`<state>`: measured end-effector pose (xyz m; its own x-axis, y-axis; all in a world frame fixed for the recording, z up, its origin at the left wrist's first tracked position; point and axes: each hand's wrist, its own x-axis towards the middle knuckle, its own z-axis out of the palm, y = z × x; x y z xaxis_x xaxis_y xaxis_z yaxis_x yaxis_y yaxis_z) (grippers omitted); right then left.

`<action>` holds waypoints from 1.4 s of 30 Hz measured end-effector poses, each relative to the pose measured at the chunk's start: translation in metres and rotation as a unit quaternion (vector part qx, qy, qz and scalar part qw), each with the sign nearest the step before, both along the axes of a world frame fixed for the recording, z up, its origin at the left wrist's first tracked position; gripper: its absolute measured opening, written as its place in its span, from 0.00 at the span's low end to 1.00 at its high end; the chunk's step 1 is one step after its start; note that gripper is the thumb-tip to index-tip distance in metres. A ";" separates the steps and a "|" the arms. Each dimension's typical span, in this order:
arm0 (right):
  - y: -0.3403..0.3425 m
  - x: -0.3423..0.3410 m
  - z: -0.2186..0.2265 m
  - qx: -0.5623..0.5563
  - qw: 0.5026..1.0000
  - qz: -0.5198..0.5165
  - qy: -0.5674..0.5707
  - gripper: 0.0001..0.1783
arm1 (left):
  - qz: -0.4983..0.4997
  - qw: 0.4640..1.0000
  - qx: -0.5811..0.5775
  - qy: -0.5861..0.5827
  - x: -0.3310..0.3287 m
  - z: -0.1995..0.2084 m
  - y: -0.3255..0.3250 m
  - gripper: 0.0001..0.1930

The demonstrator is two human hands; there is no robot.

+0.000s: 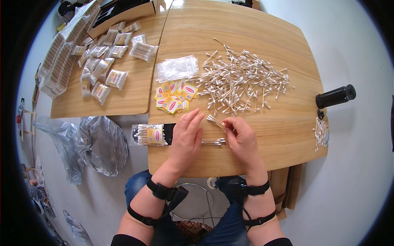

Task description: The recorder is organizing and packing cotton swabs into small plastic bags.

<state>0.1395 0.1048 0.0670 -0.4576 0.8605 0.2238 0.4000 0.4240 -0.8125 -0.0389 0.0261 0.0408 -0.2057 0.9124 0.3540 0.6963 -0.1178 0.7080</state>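
Observation:
My right hand (243, 139) is closed in a pinch on a few cotton swabs (215, 121), their white tips pointing up and left. My left hand (186, 141) lies with fingers stretched out over a row of cotton swabs (213, 142), whose tips stick out on its right side. Part of that row is hidden under the palm. Left of this hand, a clear bag (134, 135) holds several swabs and a yellow-and-white label card (155, 136). A flat black piece (168, 133) reaches from the bag toward my left hand.
Beyond my hands spreads a loose heap of cotton swabs (242, 78). Left of it lie flat clear bags (177, 68) and label cards (174, 97). Filled packets (117, 79) and stacked packets (61, 61) occupy the left table. A black bottle (334, 96) stands at the right edge.

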 end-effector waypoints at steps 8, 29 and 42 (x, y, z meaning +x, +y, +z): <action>0.001 -0.002 0.004 0.069 0.996 -0.027 -0.051 0.12 | -0.066 0.986 -0.065 0.138 0.001 -0.001 -0.003 0.26; -0.002 -0.008 -0.005 0.032 0.996 -0.021 -0.084 0.03 | -0.028 0.998 0.017 0.045 -0.003 0.007 0.002 0.08; 0.002 -0.001 -0.009 0.052 0.995 -0.032 -0.085 0.02 | -0.023 0.997 0.009 0.069 -0.003 0.002 0.003 0.07</action>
<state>0.1387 0.1071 0.0580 -0.4411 0.8655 0.2375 0.5567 0.4714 -0.6840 -0.0417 0.0295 0.0431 -0.1125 0.9130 0.3923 0.7812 -0.1627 0.6027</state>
